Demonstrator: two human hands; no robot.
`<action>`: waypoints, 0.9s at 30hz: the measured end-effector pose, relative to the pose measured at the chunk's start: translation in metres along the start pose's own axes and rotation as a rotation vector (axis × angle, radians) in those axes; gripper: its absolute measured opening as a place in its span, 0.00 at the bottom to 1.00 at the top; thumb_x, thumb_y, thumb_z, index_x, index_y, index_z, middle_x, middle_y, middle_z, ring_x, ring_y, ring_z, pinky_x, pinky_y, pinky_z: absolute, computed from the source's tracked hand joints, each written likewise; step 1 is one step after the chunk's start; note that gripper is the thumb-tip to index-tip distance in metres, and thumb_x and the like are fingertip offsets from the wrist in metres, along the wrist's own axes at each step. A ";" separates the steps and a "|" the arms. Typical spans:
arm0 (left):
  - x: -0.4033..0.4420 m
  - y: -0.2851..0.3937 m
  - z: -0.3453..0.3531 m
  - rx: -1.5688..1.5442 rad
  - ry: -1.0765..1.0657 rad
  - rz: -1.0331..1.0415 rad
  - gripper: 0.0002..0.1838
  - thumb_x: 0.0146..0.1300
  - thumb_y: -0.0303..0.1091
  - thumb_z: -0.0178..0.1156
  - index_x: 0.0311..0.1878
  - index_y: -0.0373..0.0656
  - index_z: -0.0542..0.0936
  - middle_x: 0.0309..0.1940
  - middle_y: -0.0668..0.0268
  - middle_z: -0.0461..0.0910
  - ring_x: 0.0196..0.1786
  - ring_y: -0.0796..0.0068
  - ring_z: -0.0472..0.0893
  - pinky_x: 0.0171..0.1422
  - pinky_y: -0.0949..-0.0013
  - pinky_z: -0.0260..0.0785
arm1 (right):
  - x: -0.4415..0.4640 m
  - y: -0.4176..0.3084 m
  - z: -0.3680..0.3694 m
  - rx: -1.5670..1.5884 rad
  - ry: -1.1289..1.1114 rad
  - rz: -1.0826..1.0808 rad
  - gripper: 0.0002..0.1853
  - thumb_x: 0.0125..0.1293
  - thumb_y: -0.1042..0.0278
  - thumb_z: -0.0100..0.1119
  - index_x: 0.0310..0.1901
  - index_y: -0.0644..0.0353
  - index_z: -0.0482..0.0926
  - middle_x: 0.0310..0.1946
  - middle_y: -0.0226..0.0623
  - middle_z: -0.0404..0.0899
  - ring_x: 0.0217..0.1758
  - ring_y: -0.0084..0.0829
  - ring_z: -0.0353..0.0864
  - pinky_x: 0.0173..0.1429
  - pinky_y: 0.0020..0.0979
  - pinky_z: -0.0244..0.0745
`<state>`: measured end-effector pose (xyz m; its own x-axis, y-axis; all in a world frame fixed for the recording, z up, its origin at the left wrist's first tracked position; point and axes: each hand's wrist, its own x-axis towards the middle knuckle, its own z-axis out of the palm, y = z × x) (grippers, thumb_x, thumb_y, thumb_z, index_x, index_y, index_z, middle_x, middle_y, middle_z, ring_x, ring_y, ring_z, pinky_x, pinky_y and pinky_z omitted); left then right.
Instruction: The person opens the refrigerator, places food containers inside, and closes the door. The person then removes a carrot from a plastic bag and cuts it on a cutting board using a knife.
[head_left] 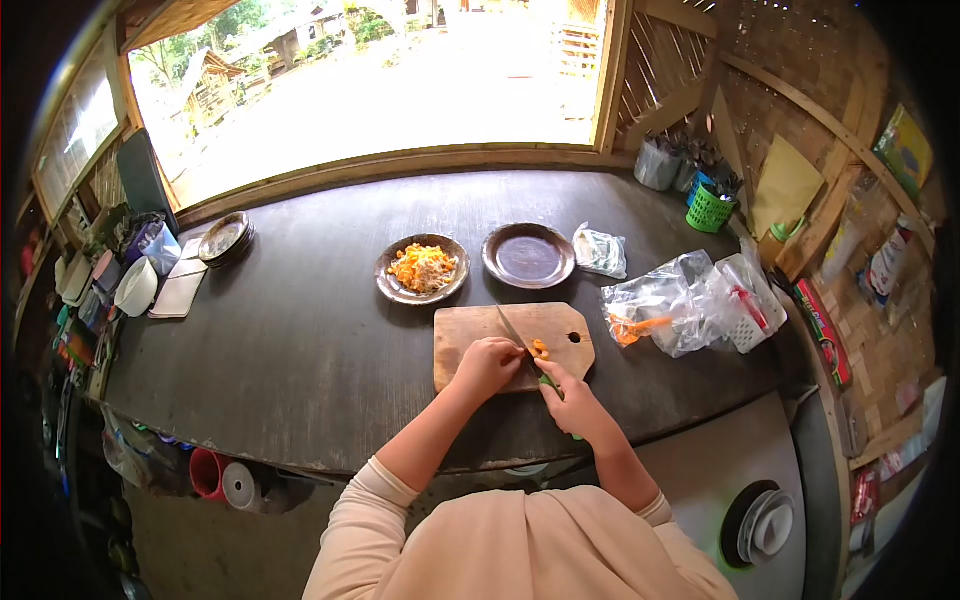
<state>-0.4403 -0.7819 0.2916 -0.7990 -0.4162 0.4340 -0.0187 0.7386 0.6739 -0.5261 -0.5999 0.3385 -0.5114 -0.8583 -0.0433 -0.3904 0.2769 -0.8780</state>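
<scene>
A wooden cutting board (pixel 465 325) with a hole near its right end lies on the dark table in front of me. My right hand (pixel 568 402) is wrapped round the green handle of a knife (pixel 513 329), whose blade points away and to the left over the board. Close to the left of the blade, my left hand (pixel 488 367) rests on the board with its fingers drawn together; what they hold, if anything, is hidden. Small orange pieces of food (pixel 540 348) lie just right of the blade.
Beyond the board stand a brown plate of shredded orange and whitish food (pixel 422 268) and another brown plate (pixel 528 255). Clear plastic bags (pixel 660 300) lie right, near a green basket (pixel 710 210). Stacked plates (pixel 226 238) and a white bowl (pixel 137 287) sit left.
</scene>
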 end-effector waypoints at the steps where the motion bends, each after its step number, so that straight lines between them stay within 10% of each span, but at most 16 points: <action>1: 0.000 0.000 0.000 0.005 -0.005 -0.008 0.08 0.53 0.25 0.64 0.38 0.37 0.85 0.36 0.57 0.85 0.38 0.63 0.85 0.44 0.69 0.78 | -0.004 -0.001 -0.001 -0.036 0.003 0.001 0.22 0.68 0.70 0.50 0.64 0.53 0.69 0.39 0.60 0.80 0.43 0.55 0.81 0.47 0.39 0.75; 12: 0.001 0.003 0.001 0.033 -0.009 -0.016 0.08 0.55 0.27 0.65 0.37 0.36 0.85 0.35 0.57 0.85 0.35 0.64 0.85 0.42 0.68 0.78 | -0.024 -0.004 -0.013 -0.079 -0.032 0.079 0.23 0.68 0.67 0.52 0.65 0.50 0.69 0.32 0.58 0.80 0.36 0.52 0.82 0.43 0.38 0.75; 14: 0.001 0.004 0.001 0.031 -0.009 -0.026 0.08 0.55 0.28 0.65 0.37 0.36 0.85 0.35 0.57 0.85 0.35 0.64 0.85 0.42 0.68 0.78 | -0.024 0.004 -0.011 -0.038 -0.008 -0.021 0.24 0.69 0.68 0.50 0.67 0.48 0.67 0.16 0.31 0.71 0.16 0.19 0.66 0.23 0.26 0.65; 27: 0.000 0.001 0.002 0.016 0.013 -0.009 0.07 0.54 0.28 0.66 0.36 0.36 0.85 0.35 0.57 0.85 0.37 0.62 0.85 0.43 0.67 0.78 | -0.019 0.004 -0.010 -0.075 0.008 -0.073 0.23 0.69 0.69 0.51 0.66 0.50 0.68 0.19 0.43 0.74 0.20 0.24 0.70 0.30 0.30 0.69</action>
<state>-0.4414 -0.7801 0.2908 -0.7907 -0.4298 0.4359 -0.0355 0.7431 0.6682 -0.5251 -0.5780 0.3408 -0.4855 -0.8739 0.0231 -0.4826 0.2459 -0.8406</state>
